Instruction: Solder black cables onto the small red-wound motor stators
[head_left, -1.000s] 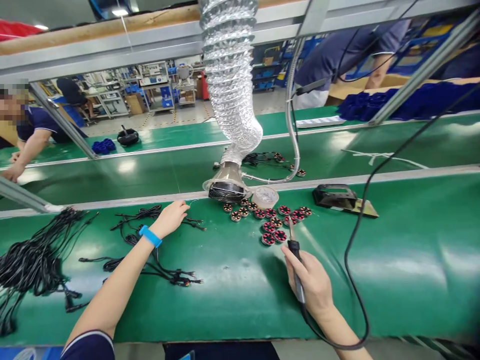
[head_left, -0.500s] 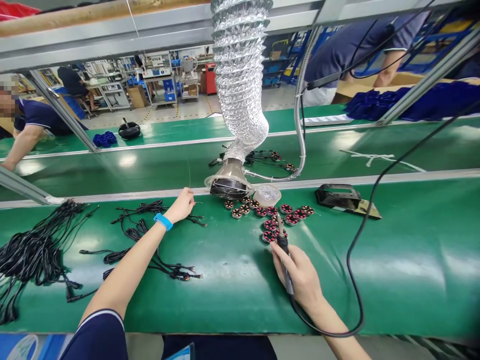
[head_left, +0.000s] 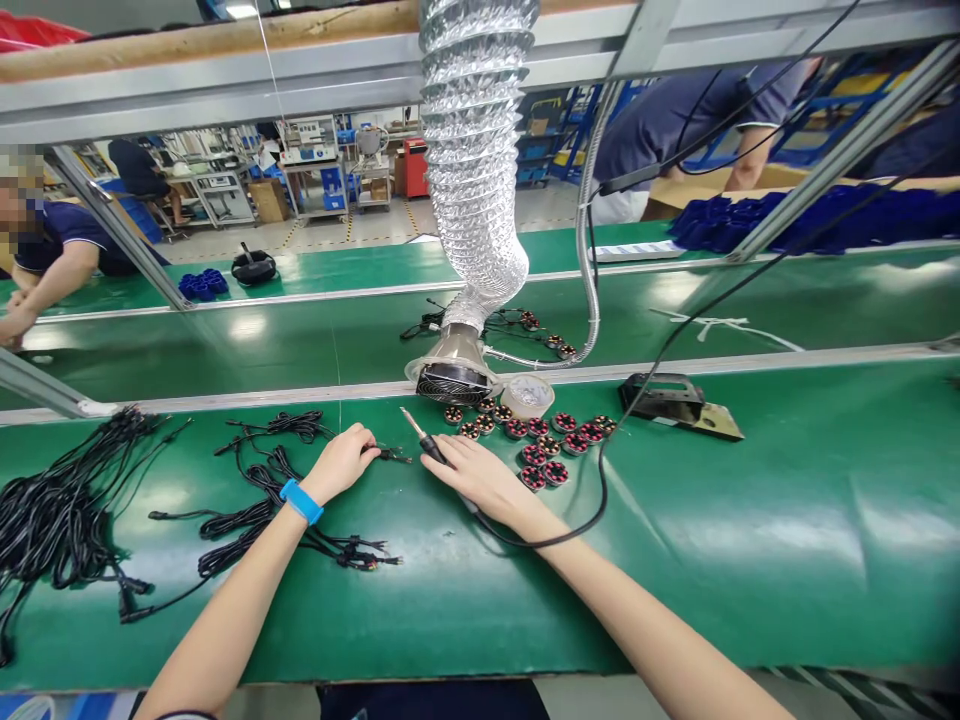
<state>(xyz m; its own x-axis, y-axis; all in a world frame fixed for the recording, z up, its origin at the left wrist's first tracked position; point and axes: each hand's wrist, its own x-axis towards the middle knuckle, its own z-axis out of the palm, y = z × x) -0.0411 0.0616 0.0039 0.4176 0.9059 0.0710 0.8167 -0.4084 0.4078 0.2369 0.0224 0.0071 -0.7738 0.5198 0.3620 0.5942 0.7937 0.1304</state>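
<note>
My right hand (head_left: 484, 480) grips a soldering iron (head_left: 421, 434) whose tip points up and left, its black cord (head_left: 600, 490) looping off to the right. My left hand (head_left: 343, 460), with a blue wristband, rests closed on the green belt, holding the end of a black cable (head_left: 386, 455) near the iron's tip. A cluster of several small round red and copper motor stators (head_left: 551, 445) lies just right of my right hand. More black cable assemblies (head_left: 285, 500) lie under and around my left forearm.
A silver fume duct (head_left: 469, 200) ends in a fan hood (head_left: 452, 375) just behind the hands, beside a clear cup (head_left: 527, 393). A soldering stand (head_left: 679, 403) sits right. A cable pile (head_left: 52, 510) lies left. Other people work at the far belt.
My right hand swung the soldering iron left from the stators toward my left hand. My left hand came slightly nearer and closed on the cable end.
</note>
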